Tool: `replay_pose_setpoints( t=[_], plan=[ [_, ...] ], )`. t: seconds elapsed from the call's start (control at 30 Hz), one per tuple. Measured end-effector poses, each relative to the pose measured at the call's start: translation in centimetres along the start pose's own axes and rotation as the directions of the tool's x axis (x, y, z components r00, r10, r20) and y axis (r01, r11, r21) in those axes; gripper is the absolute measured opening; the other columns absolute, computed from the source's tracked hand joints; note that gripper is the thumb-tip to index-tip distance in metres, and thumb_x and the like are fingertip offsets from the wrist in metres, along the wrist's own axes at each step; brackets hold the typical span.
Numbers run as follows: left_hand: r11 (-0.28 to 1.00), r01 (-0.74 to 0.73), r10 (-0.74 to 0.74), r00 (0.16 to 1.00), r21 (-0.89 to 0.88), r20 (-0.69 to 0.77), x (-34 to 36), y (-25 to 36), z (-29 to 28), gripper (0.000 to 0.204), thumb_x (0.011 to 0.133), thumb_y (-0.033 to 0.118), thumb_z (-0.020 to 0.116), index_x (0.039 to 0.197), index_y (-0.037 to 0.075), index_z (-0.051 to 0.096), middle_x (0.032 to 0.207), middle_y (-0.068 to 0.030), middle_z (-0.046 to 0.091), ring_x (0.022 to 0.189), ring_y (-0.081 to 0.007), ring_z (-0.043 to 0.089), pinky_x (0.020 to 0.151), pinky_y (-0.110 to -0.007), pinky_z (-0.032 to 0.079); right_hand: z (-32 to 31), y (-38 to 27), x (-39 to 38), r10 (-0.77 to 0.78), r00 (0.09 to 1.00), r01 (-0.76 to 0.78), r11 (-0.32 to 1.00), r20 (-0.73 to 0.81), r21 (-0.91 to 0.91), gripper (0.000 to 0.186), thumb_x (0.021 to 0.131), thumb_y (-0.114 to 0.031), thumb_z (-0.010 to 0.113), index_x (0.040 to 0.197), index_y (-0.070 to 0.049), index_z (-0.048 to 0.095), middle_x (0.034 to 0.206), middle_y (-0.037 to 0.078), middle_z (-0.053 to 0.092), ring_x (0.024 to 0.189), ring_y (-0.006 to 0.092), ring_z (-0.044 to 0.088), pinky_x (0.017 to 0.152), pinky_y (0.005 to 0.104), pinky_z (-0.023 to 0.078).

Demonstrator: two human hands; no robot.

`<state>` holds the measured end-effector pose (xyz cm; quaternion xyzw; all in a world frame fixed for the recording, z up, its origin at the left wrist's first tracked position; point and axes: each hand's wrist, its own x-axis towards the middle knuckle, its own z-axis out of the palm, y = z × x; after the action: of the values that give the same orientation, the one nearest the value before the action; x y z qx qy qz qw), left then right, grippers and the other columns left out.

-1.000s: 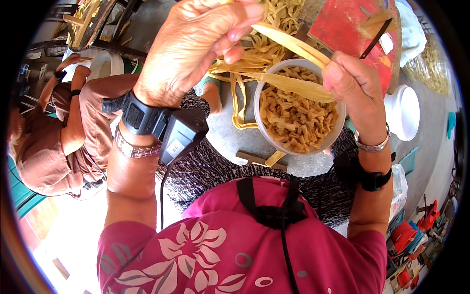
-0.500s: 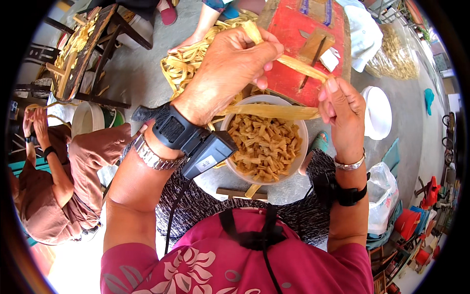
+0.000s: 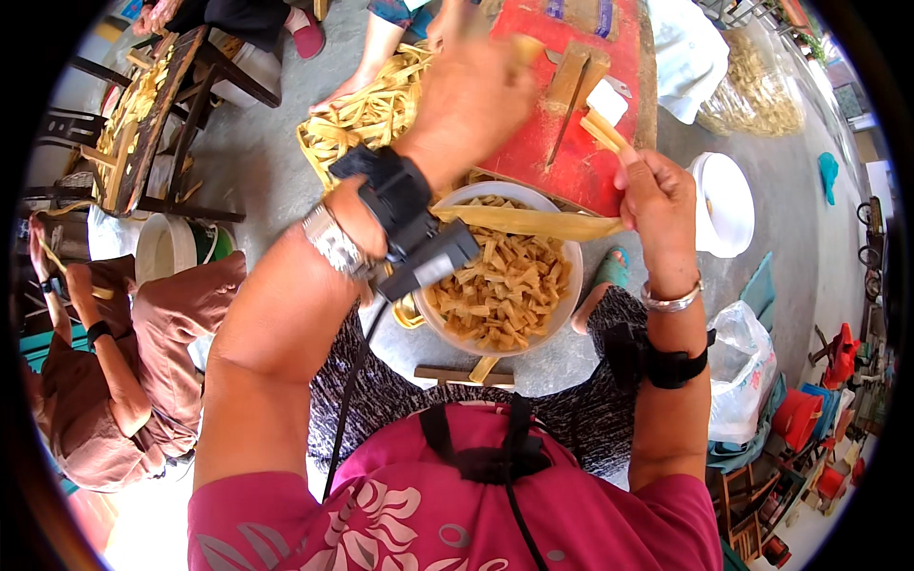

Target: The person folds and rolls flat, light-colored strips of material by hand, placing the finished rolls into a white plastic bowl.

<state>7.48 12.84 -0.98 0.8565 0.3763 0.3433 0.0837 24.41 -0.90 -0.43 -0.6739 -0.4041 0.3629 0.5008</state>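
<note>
From the head view, the right hand (image 3: 659, 195) has thumb and fingers pinched on a long yellow strip (image 3: 533, 223), which stretches left across the far part of a white bowl (image 3: 575, 285) of short cut pieces (image 3: 500, 300). A narrower yellow length (image 3: 602, 129) juts from the same grip over the red board (image 3: 595, 176). The left hand (image 3: 481, 105) is blurred, farther off near the board's left edge — its finger state I cannot tell.
</note>
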Motion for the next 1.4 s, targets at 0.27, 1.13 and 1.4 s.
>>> replay_pose_setpoints(
  t=[0.27, 1.13, 1.4],
  plan=[
    [0.706, 0.483, -0.023, 0.746, -0.517, 0.665, -8.8, 2.8, -4.2, 0.014, 0.086, 0.018, 0.065, 0.083, 0.004, 0.061, 0.067, 0.0028, 0.058, 0.059, -0.0037, 0.050, 0.051, -0.020, 0.039, -0.5, 0.7, -1.5, -0.005, 0.999, -0.006, 0.946, 0.034, 0.324, 0.028, 0.094, -0.029, 0.051, 0.083, -0.004, 0.058, 0.057, -0.005, 0.044, 0.049, 0.0054, 0.046, 0.042, 0.0188, 0.027],
    [0.579, 0.813, -0.807, 0.562, 0.056, 0.179, -26.5, -16.4, 7.2, 0.050, 0.083, 0.017, 0.051, 0.132, 0.008, 0.043, 0.092, -0.0119, 0.061, 0.083, -0.0205, 0.059, 0.075, -0.035, 0.048, 2.0, -1.2, -5.4, -0.189, 0.976, 0.126, 0.894, 0.107, 0.430, 0.025, 0.097, -0.026, 0.043, 0.093, -0.003, 0.050, 0.053, -0.007, 0.030, 0.046, 0.0038, 0.028, 0.044, 0.0200, 0.023],
    [-0.302, 0.870, -0.743, 0.042, -0.390, 0.668, -26.2, -17.7, 9.1, 0.077, 0.088, 0.041, 0.050, 0.147, 0.023, 0.003, 0.112, -0.0057, 0.052, 0.095, -0.0231, 0.053, 0.078, -0.042, 0.045, 0.7, -0.5, -6.2, -0.388, 0.721, -0.228, 0.649, 0.574, 0.726, 0.022, 0.083, -0.014, 0.067, 0.082, 0.005, 0.055, 0.049, 0.009, 0.054, 0.037, 0.0232, 0.051, 0.034, 0.0321, 0.040]
  ],
)
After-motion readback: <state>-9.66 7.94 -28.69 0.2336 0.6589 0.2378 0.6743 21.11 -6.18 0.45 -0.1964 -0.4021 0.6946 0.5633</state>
